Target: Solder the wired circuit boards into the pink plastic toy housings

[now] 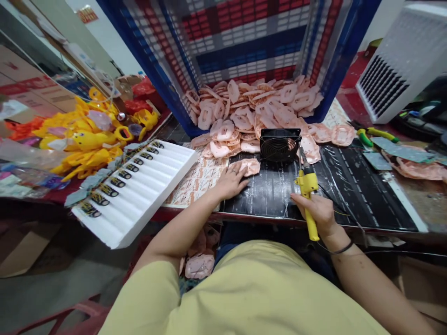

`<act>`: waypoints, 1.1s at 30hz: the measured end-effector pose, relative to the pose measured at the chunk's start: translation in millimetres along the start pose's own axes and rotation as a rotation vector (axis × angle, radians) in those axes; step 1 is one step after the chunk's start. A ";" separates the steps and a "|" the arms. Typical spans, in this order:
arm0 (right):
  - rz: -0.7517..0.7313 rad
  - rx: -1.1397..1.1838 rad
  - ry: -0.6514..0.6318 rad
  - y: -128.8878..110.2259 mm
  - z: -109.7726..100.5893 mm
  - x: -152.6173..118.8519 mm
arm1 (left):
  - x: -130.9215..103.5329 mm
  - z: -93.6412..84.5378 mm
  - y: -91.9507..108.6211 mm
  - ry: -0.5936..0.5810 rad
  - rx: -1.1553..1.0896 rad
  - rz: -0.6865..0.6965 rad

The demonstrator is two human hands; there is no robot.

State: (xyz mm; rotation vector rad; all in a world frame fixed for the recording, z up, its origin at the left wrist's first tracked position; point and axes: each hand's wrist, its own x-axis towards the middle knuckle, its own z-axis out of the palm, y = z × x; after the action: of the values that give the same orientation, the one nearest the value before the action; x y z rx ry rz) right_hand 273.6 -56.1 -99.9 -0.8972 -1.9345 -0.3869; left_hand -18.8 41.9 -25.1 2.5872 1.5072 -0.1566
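Landmark: small black fan (280, 144) on the black mat (349, 186).

Left hand (230, 182): fingers spread and flat, tips resting on a pink piece (248, 166) lying just left-front of the fan; nothing gripped.

Right hand (319, 210): clenched around the yellow soldering iron (308, 195), tip rising toward the fan's right edge.

Pink pile (254, 111): behind the fan, spilling from a tipped blue crate (164, 83).

White foam tray (136, 190): well left of the fan, dark parts along its far edge.

Yellow toys (87, 135): farther left.

Green-handled pliers (375, 135): right of the fan.
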 end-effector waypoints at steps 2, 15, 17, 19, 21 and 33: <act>0.007 0.020 0.006 -0.5 1.9 -0.3 | -30.3 1.5 7.4 -0.002 0.030 0.064; 0.010 0.087 0.088 -7.8 5.5 11.6 | 99.6 -28.8 -57.7 0.339 0.195 0.209; 0.019 0.071 0.091 -8.6 5.0 13.0 | 115.5 -26.1 -55.4 0.341 0.239 0.235; 0.029 0.061 0.091 -9.2 4.6 14.5 | 122.4 -24.4 -52.9 0.354 0.279 0.247; 0.036 0.061 0.092 -9.7 4.6 16.0 | 124.9 -26.1 -53.3 0.361 0.311 0.257; 0.052 0.094 0.086 -10.2 4.1 19.6 | 94.8 -104.0 -76.1 0.410 0.551 0.151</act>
State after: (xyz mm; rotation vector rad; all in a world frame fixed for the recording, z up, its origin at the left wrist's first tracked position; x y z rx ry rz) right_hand 257.9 -52.3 -84.3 -0.8540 -1.8315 -0.2971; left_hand -36.6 178.3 56.6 3.3287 1.5496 -0.0234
